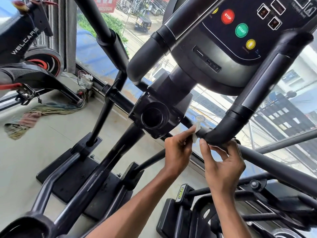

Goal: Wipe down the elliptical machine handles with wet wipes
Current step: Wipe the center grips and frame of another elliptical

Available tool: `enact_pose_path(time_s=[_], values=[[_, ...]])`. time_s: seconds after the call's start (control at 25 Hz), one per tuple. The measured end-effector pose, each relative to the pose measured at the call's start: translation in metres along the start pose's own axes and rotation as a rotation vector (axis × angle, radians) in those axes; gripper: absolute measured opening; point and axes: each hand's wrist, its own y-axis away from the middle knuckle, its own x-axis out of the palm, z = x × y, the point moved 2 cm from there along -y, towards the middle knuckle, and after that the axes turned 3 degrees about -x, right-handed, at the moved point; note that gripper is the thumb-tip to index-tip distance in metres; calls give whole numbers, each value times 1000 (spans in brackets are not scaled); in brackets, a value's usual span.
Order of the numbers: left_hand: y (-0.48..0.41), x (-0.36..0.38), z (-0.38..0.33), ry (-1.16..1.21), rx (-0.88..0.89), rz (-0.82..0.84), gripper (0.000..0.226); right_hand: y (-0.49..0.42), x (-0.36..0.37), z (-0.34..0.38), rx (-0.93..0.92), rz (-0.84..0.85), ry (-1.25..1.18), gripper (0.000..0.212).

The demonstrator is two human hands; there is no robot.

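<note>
Handle bend (221, 133), just right of cup holder (154, 115) — rigid, fixed, probably slick once wet. Left hand (178, 152) pinches wet wipe (196, 133) against its end; limp, light stuff — best kept bunched at fingertips. Right hand (223, 165) curls round the underside.

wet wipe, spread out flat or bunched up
Bunched up: the wet wipe shows as a small crumpled wad pinched by the left hand against the handle.
</note>
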Motion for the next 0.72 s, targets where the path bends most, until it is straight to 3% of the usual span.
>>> enact_pose_path(time_s=[0.12,0.24,0.36,0.48,0.72], values=[[-2,-7,0,-160,137,51,48,-1,1,0,-10,-5,-23,32],[-25,3,22,-382,-38,109,53,1,1,2,-9,6,-26,32],[-45,11,30,-513,-135,158,44,0,0,1,-17,-1,-4,34],[-42,4,25,-467,-97,191,43,0,-1,-1,-12,-11,10,33],[-12,-5,-20,-169,181,100,50,1,1,-2,-16,-19,1,35]])
